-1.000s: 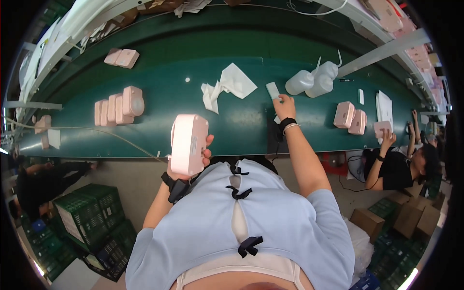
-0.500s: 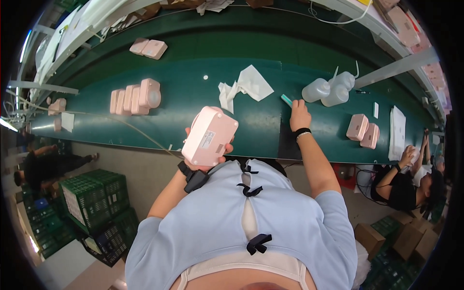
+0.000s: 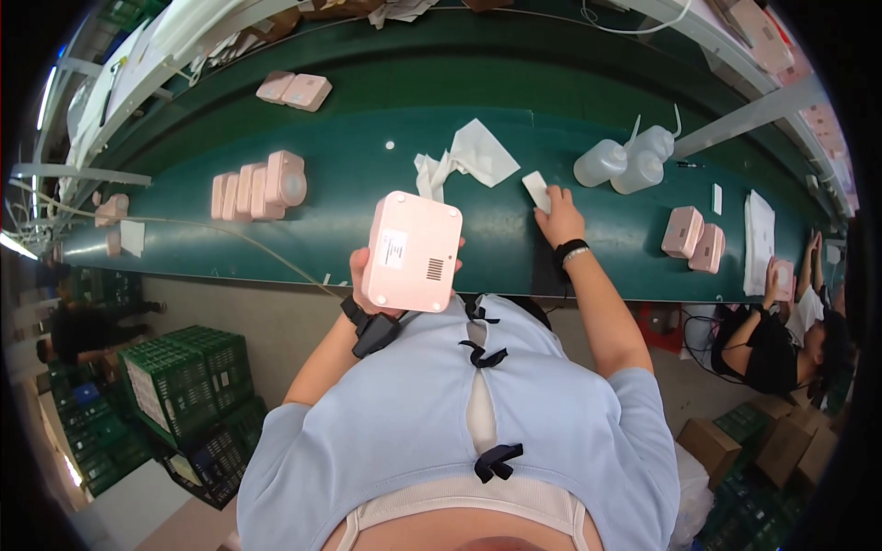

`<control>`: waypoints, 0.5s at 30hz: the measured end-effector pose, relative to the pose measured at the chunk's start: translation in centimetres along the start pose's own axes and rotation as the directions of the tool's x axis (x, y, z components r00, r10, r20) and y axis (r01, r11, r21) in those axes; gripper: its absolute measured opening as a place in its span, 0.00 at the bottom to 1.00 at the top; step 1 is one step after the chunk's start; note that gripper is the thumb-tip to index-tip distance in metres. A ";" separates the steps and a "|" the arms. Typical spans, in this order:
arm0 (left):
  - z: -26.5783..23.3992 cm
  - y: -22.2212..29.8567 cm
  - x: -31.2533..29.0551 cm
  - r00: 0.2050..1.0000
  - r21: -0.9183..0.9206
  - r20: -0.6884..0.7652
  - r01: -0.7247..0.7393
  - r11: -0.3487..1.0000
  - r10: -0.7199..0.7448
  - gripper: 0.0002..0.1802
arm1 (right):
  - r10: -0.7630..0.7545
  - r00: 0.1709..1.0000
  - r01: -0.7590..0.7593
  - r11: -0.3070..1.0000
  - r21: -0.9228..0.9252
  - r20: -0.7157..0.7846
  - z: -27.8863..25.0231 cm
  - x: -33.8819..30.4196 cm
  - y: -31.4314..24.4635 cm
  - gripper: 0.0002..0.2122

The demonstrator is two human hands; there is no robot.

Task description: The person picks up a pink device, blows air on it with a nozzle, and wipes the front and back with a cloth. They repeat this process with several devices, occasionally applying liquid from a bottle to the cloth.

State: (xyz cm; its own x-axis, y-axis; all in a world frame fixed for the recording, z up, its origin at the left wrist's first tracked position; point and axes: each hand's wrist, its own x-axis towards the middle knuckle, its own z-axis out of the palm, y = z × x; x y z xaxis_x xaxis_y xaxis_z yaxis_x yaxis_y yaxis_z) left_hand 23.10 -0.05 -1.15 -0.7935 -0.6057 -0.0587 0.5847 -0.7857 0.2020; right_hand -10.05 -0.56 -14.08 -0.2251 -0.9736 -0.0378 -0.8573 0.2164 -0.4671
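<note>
My left hand (image 3: 360, 278) is closed around a pale pink box-shaped device (image 3: 418, 253) near the table's front edge. Its underside faces up, with a white label, a slotted vent and small round feet at the corners. Most of the fingers are hidden beneath it. Farther right, over the table, the fingers of my right hand (image 3: 562, 219) are closed on the end of a small white eraser-like block (image 3: 537, 191). Just left of that block, a crumpled white cloth (image 3: 482, 154) lies on the green table (image 3: 349, 184).
Several pink devices (image 3: 287, 179) stand in a row at left; two more (image 3: 308, 92) lie farther back. White squeeze bottles (image 3: 602, 165) stand right of my right hand, beyond two pink devices (image 3: 683, 231). Green crates (image 3: 184, 376) are stacked at left. Another person (image 3: 763, 344) works at far right.
The pink device has turned more upright and flat toward me in my left hand. The small block has turned from its teal edge to its white face, with my right hand slightly farther left.
</note>
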 end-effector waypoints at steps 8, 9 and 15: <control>0.5 0.2 0.4 0.994 -0.046 0.038 -0.106 0.993 0.107 0.63 | -0.446 0.894 0.415 0.803 0.429 -0.029 -14.8 -6.5 -16.1 0.25; 0.6 0.5 0.4 0.993 -0.055 0.047 -0.107 0.993 0.110 0.63 | -0.477 0.879 0.442 0.826 0.350 0.016 -15.2 -6.9 -17.5 0.26; 4.4 0.8 1.7 0.968 0.176 -0.066 -0.226 0.958 0.240 0.63 | -0.531 0.847 0.530 0.846 0.054 0.009 -14.7 -6.8 -19.6 0.26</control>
State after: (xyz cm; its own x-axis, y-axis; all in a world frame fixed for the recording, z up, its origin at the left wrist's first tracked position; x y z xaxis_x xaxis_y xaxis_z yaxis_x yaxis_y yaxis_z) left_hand 21.48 -1.19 3.27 -0.6167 -0.7838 -0.0732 0.7097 -0.5939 0.3790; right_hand 1.44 2.88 8.32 0.2688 -0.9404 0.2085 -0.8196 -0.3370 -0.4634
